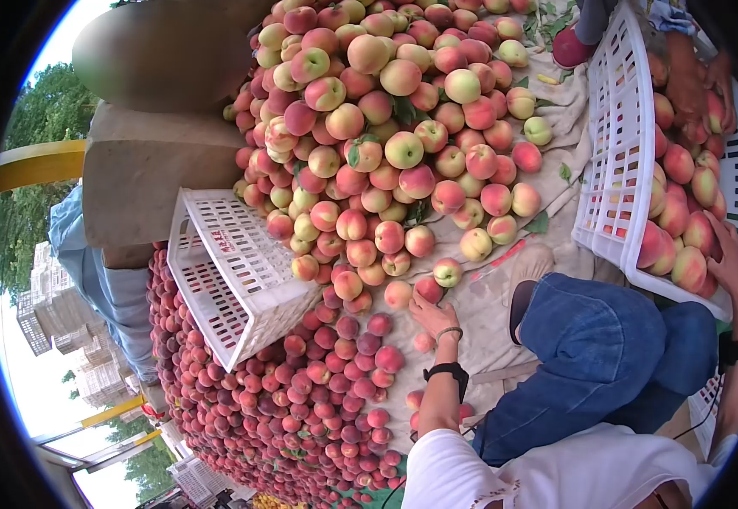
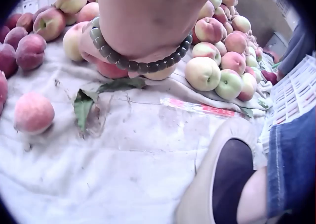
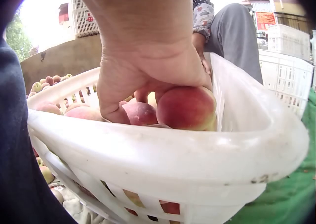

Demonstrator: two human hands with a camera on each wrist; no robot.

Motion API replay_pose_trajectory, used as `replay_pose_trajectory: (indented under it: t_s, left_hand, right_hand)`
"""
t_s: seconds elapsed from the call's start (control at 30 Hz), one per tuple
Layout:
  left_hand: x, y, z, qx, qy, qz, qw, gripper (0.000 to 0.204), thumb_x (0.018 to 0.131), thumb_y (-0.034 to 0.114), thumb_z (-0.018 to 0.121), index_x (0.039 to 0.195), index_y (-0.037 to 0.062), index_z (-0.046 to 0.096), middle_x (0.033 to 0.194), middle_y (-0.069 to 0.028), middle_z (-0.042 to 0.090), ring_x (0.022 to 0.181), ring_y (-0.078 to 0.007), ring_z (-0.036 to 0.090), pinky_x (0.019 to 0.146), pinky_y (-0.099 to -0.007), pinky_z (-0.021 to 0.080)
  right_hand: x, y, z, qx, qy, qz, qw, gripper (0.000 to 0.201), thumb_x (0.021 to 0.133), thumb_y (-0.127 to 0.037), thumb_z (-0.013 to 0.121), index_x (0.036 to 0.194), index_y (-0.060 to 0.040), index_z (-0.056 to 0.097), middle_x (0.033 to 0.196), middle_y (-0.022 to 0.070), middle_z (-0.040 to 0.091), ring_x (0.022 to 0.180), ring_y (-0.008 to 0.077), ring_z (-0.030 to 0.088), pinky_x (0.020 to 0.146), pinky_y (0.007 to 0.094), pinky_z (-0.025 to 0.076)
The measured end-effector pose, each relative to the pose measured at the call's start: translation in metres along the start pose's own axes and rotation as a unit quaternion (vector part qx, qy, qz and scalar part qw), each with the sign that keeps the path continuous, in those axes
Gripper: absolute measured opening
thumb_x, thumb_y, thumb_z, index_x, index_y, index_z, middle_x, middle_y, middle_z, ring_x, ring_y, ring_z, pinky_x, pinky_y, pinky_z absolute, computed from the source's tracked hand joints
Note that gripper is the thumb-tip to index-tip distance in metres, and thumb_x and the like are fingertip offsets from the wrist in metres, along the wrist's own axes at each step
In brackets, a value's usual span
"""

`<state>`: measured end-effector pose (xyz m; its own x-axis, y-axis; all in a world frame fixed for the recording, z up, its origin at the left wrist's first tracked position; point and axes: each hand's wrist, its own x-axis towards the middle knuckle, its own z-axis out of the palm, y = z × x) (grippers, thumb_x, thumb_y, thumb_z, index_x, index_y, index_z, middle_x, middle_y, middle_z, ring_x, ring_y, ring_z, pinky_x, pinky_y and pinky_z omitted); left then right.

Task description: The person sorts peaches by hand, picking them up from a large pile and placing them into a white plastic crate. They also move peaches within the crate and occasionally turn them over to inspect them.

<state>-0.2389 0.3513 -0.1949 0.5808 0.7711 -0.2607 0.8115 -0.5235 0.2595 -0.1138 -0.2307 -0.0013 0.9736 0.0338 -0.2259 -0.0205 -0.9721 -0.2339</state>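
Observation:
At the lower edge of the peach pile, the left hand touches a red peach, a paler peach beside it. In the left wrist view the left hand, with a beaded bracelet, covers its own fingertips; how far they curl is hidden. Over at the right, the right hand lies inside a white crate filled with peaches. The right wrist view has the right hand low behind the crate rim, thumb and fingers round a dusky peach, a larger red peach against the palm.
Smaller, darker peaches spread at the lower left. A tilted white crate stands between the piles, near a person in a light blue garment. Another person's hands reach into the far end of the filled crate. A shoe rests on the cloth.

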Motion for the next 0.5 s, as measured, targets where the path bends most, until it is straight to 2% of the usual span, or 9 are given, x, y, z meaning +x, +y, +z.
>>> replay_pose_trajectory:
  t_s: [0.07,0.1,0.23,0.3,0.33,0.4,0.43,0.5]
  left_hand:
    - [-0.003,-0.021,-0.003,-0.035,0.004,0.109,0.993,0.084,0.069,0.008,0.076,0.140,0.0031,0.031,0.133,-0.0225,0.040,0.127,-0.0409,0.038,0.108,-0.0465,0.032]
    - [-0.001,-0.026,0.000,-0.031,0.065,0.056,0.996,0.079,0.071,0.008,0.073,0.139,0.0034,0.034,0.137,-0.0223,0.038,0.127,-0.0404,0.038,0.109,-0.0469,0.029]
    - [0.064,-0.048,-0.011,0.014,0.131,-0.004,0.991,0.074,0.073,0.010,0.071,0.138,0.0030,0.037,0.140,-0.0210,0.037,0.128,-0.0397,0.039,0.109,-0.0467,0.032]
    - [0.113,-0.077,0.007,-0.100,0.003,-0.105,0.989,0.075,0.072,0.020,0.071,0.139,0.0071,0.040,0.143,-0.0193,0.034,0.129,-0.0386,0.040,0.107,-0.0468,0.035]
    - [0.118,-0.069,0.011,-0.101,0.006,-0.106,0.989,0.075,0.072,0.020,0.071,0.139,0.0071,0.040,0.143,-0.0193,0.034,0.129,-0.0386,0.040,0.107,-0.0468,0.035]
    - [0.115,-0.048,0.018,-0.058,-0.026,-0.137,0.989,0.080,0.070,0.032,0.072,0.140,0.0128,0.040,0.144,-0.0180,0.033,0.129,-0.0374,0.041,0.106,-0.0445,0.038]
    - [0.106,-0.040,0.016,-0.045,-0.014,-0.169,0.985,0.081,0.068,0.040,0.071,0.139,0.0159,0.041,0.143,-0.0176,0.033,0.129,-0.0360,0.042,0.106,-0.0412,0.039]
    - [0.098,-0.035,0.003,-0.091,-0.026,-0.197,0.976,0.080,0.068,0.040,0.071,0.139,0.0160,0.042,0.143,-0.0184,0.033,0.128,-0.0358,0.042,0.105,-0.0403,0.039]
  right_hand:
    - [-0.001,0.001,0.001,-0.004,0.007,0.010,1.000,0.083,0.056,-0.022,0.058,0.138,-0.0168,0.049,0.121,0.0176,0.050,0.116,0.0364,0.045,0.107,0.0428,0.029]
    - [-0.001,0.002,0.001,-0.004,0.007,0.008,1.000,0.083,0.056,-0.022,0.058,0.138,-0.0168,0.049,0.121,0.0176,0.050,0.116,0.0364,0.045,0.107,0.0428,0.029]
    - [0.002,0.004,0.004,-0.003,0.006,0.001,1.000,0.083,0.057,-0.025,0.058,0.138,-0.0162,0.049,0.121,0.0177,0.050,0.116,0.0369,0.046,0.107,0.0420,0.031]
    - [0.002,0.006,0.004,-0.002,0.005,0.004,1.000,0.083,0.057,-0.026,0.058,0.139,-0.0147,0.048,0.121,0.0175,0.051,0.115,0.0366,0.047,0.106,0.0412,0.032]
    - [0.002,0.008,0.004,-0.001,0.006,0.002,1.000,0.083,0.057,-0.026,0.058,0.139,-0.0147,0.048,0.121,0.0175,0.051,0.115,0.0366,0.047,0.106,0.0412,0.032]
    - [0.003,0.014,0.005,0.002,-0.020,0.011,1.000,0.083,0.057,-0.025,0.057,0.139,-0.0129,0.048,0.121,0.0174,0.051,0.115,0.0361,0.047,0.106,0.0412,0.032]
    - [0.004,0.018,0.007,0.003,0.008,-0.030,0.999,0.083,0.056,-0.025,0.057,0.138,-0.0111,0.048,0.121,0.0173,0.052,0.115,0.0358,0.047,0.105,0.0414,0.032]
    - [0.005,0.018,0.005,0.010,0.002,-0.030,0.999,0.084,0.056,-0.026,0.057,0.138,-0.0108,0.048,0.121,0.0171,0.052,0.115,0.0358,0.047,0.105,0.0413,0.033]
